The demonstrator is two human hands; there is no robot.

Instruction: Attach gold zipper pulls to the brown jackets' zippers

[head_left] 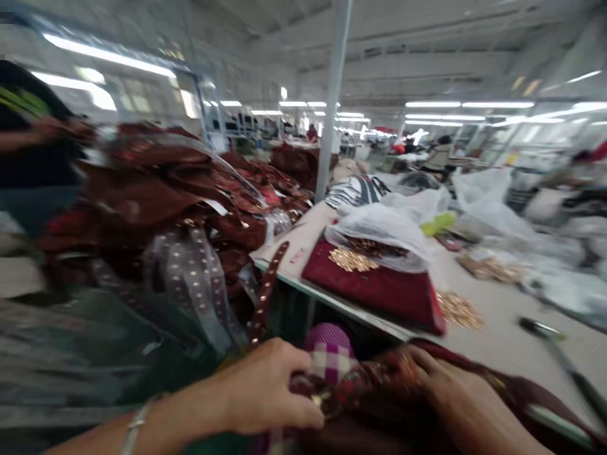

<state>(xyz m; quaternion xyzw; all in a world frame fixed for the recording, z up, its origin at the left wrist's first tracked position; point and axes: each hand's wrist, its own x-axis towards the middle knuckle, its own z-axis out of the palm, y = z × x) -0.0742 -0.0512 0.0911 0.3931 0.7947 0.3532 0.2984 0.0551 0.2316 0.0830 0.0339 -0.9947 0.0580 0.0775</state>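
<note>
A dark brown leather bag (370, 423) with reddish patterned trim and gold-coloured metal lies bunched in front of me, over the table's near edge. The fingers of my left hand (272, 392) are closed around a dark strap-like part of it, beside a gold fitting. My right hand (450, 385) grips the trim farther right; its fingertips are partly hidden and blurred. A brown studded strap (269, 294) rises beyond my left hand. Purple checked cloth (332, 357) shows between my hands.
Brown leather pieces (152, 189) are heaped at left, with studded strips in clear plastic (190, 272) hanging down. The table (512, 341) holds a maroon cloth stack (370, 287), gold-coloured metal pieces (353, 260), plastic bags (389, 221) and a dark-handled tool (564, 363). A person (33, 139) stands far left.
</note>
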